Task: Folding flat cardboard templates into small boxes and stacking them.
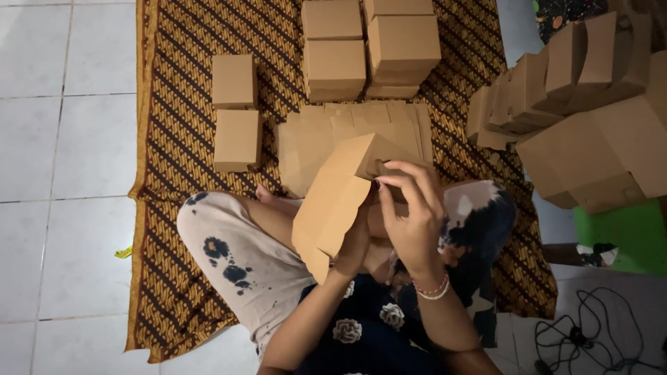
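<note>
Here, both hands grip 1 half-folded cardboard box [332, 201], long axis tilted near-left to far-right: left hand [356, 243] beneath, right hand [411, 215] pinching its far-right flap.

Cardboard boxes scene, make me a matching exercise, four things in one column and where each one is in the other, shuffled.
1. half-folded box
2. flat blanks
3. bracelet
4. cables

A. on the right wrist
B. on the mat, ahead of the knees
C. on the floor, lower right
D. in both hands, left hand and right hand

Pairs: 1-D, 2-B, 3-A, 4-C
</note>
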